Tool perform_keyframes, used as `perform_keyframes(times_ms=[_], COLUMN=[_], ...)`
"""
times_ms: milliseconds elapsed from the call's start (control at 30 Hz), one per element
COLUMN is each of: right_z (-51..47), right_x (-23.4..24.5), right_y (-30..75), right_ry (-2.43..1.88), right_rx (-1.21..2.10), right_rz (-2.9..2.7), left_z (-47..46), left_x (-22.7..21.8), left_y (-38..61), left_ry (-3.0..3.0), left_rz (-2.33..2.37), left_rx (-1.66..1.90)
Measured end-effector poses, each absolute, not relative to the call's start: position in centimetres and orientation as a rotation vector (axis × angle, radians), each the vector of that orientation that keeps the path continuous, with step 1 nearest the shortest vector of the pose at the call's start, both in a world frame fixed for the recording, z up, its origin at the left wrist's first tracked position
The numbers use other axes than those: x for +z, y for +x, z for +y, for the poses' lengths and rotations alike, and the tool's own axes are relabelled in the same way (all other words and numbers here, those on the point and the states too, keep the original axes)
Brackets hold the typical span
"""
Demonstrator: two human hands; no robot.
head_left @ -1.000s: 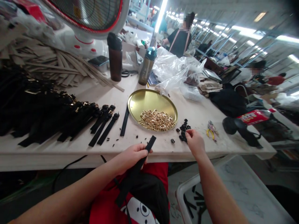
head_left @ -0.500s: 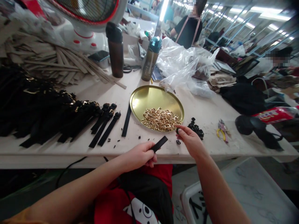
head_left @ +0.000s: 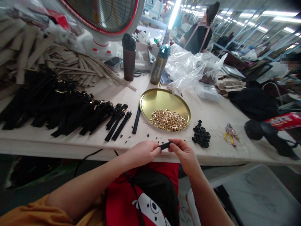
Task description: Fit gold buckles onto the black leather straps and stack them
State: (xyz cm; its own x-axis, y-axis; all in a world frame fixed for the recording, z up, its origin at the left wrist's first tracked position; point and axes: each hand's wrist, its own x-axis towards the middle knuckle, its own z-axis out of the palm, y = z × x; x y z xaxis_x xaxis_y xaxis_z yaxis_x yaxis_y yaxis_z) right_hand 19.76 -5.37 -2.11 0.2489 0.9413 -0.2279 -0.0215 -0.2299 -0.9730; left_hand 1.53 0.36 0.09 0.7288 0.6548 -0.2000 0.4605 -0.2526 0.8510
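A short black strap [head_left: 165,145] spans the gap between my two hands, over the table's front edge. My left hand [head_left: 146,152] pinches one end of it between thumb and fingers. The other end is in the closed fingertips of my right hand [head_left: 183,151]; whether a small black loop is in there too is hidden. Just beyond them lies a round gold tray [head_left: 162,96] holding a heap of small gold buckles [head_left: 168,120]. A pile of small black loops [head_left: 201,135] sits to the right of my right hand.
Many black straps with buckles [head_left: 70,108] cover the left side, beside beige strips [head_left: 77,67] and a fan [head_left: 103,18]. Two bottles [head_left: 129,59] stand behind the tray. Yellow-handled pliers [head_left: 230,135] lie to the right. A person [head_left: 197,36] is in the background.
My right hand has moved from beside the tray's near rim, where it held a small black loop, down to the strap's end. The view has shifted slightly left.
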Motion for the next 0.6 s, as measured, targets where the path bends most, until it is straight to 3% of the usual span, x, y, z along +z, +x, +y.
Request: perform_keyframes(times_ms=[333, 600], right_z=[-7.7, -7.5], right_x=[-3.1, -4.0], right_y=[18.6, 16.6], right_ry=[-1.536, -1.280], right_rx=[1.298, 1.431], right_rz=[-0.972, -0.485], left_z=[-0.5, -2.0], left_x=[0.1, -0.3], left_y=[0.4, 1.3], left_ry=[1.969, 1.751], left_rz=[0.800, 0.894], left_rx=[0.195, 0.289])
